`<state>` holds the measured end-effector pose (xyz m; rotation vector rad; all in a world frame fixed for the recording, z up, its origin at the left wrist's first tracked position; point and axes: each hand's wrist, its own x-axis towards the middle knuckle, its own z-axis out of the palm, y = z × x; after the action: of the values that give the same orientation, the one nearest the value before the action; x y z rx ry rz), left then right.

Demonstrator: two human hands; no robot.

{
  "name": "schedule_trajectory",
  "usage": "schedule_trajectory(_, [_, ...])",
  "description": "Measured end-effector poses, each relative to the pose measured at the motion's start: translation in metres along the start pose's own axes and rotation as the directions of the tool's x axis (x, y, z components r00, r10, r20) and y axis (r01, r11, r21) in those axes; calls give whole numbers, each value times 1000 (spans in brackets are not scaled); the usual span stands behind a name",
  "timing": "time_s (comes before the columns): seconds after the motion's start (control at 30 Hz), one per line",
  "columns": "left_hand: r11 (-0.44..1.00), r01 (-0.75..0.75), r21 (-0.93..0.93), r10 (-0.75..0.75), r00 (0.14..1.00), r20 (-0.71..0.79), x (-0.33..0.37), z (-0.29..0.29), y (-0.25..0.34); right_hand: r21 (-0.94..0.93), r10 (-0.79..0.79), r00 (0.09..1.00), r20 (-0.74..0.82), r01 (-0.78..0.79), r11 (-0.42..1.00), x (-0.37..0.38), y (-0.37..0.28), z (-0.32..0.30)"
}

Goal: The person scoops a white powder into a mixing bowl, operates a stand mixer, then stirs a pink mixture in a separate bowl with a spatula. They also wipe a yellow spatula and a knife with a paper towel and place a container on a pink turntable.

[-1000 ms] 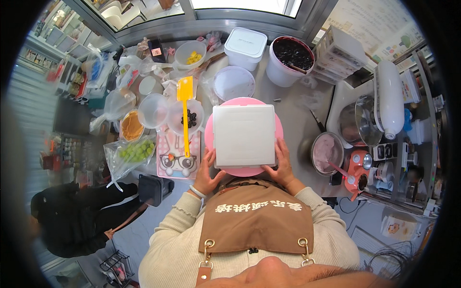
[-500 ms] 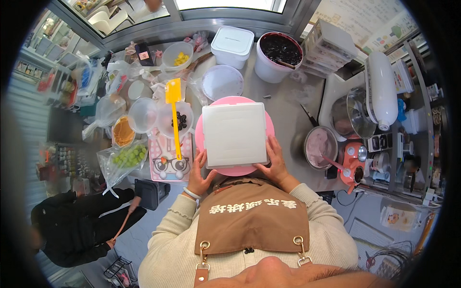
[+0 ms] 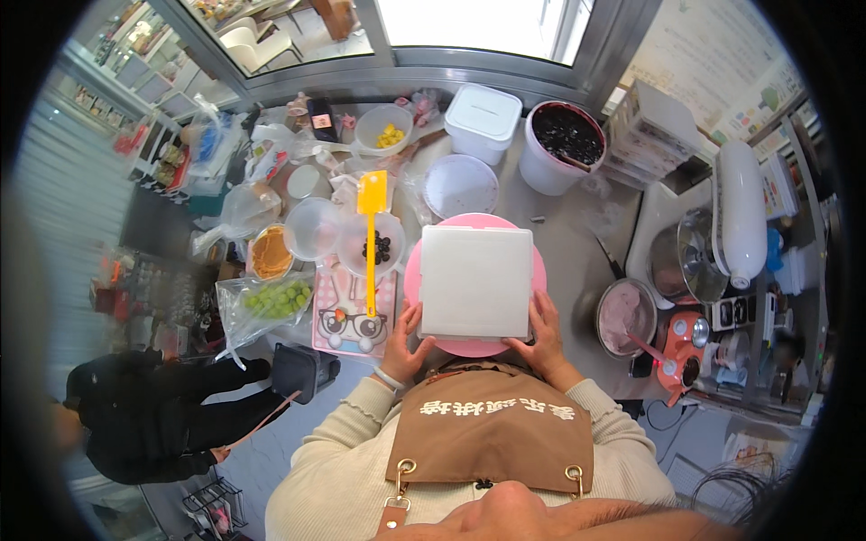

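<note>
In front of my body a pale square plastic piece, flat-topped like a box or lid, rests on a round pink stand. What lies beneath it is hidden. My left hand is at its near left corner, fingers spread along the pink rim and thumb by the front edge. At the near right corner my right hand mirrors this, its fingers stretched out beside the plastic piece. Both hands seem to touch it lightly; neither is wrapped round it.
Left are a yellow spatula over a bowl of dark berries, bagged green grapes and a rabbit mat. Right are a knife, a bowl of pink cream and a stand mixer. A person stands far left, holding a stick.
My view has tilted and shifted, so the scene sits farther right and lower. My hands keep their places by the plastic piece. The other person's stick has changed angle.
</note>
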<state>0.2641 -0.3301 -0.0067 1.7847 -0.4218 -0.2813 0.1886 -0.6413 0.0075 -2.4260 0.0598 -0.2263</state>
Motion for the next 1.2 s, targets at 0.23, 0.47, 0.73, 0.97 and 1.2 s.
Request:
schedule_trajectory(0.23, [912,-76,402,164,968,-188,14,-7,27,-27,-64,993,-104,61,998,17,-16,-16])
schedule_trajectory(0.47, [509,-313,802,383,917,114,81,22,50,-135,-289,950,-122,273,953,94,-49,12])
schedule_trajectory(0.73, [524,-385,760,382,904,195,99,13,39,-115,-197,980,6,197,974,118,-48,48])
schedule_trajectory(0.97, [771,-112,626,328,913,-241,270,-183,-9,-131,-192,977,93,203,970,126,-44,43])
schedule_trajectory(1.2, [-2,17,1000,-368,930,-16,354,-227,-92,-111,-169,978,121,182,977,129,-42,40])
